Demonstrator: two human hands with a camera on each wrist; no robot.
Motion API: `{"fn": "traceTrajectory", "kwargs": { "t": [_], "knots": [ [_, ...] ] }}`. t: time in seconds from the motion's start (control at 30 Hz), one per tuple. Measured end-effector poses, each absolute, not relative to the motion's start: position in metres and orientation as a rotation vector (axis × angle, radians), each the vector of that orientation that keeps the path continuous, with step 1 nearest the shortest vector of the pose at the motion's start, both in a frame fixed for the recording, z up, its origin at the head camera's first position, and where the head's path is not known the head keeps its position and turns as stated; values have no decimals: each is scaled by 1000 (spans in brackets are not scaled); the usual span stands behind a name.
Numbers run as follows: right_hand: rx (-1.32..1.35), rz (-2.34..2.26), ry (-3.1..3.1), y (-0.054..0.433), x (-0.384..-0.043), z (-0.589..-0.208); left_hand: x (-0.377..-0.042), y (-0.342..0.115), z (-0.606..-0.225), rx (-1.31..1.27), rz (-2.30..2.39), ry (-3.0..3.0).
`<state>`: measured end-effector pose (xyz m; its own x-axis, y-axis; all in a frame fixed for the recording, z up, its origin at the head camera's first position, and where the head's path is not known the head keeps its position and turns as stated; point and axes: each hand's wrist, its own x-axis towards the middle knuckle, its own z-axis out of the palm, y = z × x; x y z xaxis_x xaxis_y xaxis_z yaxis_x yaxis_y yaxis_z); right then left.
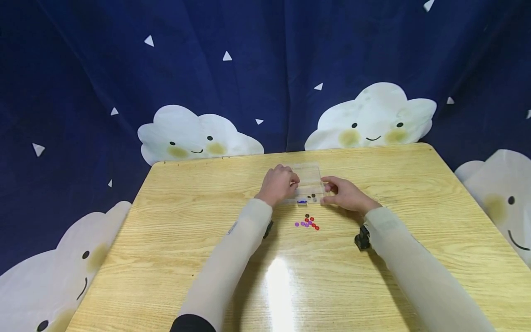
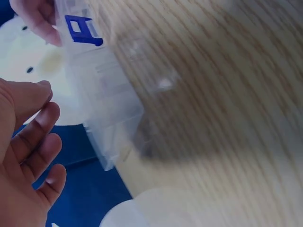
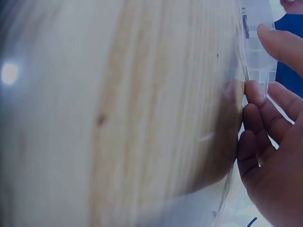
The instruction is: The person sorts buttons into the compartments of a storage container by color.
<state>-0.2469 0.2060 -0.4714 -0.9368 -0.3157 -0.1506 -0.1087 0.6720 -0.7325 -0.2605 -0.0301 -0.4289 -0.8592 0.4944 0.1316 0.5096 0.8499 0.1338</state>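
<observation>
Clear box [image 1: 309, 180], blue latch [image 2: 87, 39], left-sleeve print [image 1: 232, 228], perhaps lettering, unreadably small

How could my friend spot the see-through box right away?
Find the wooden table, then look near its far edge. Between the left hand and right hand is the box: clear with a blue latch, unlike the small coloured discs in front.

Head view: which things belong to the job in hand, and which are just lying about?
Likely the job:
Clear box with blue latch
Left hand, above the box
Right hand, at its right side
Red discs, purple discs and a dark disc in front

Likely just surroundings or gear:
Wooden table
Cloud-print curtain
Black wrist device
</observation>
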Motion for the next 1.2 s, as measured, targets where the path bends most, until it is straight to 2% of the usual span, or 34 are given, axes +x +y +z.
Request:
{"fn": "traceTrajectory", "kwargs": {
  "t": [0.53, 1.2],
  "knots": [
    [-352, -1151, 2605, 207, -247, -475, -223, -46, -423, -1140, -151, -2747],
    [-368, -1163, 2611, 206, -246, -471, -203, -45, -429, -1222, -160, -2760]
  ]
}}
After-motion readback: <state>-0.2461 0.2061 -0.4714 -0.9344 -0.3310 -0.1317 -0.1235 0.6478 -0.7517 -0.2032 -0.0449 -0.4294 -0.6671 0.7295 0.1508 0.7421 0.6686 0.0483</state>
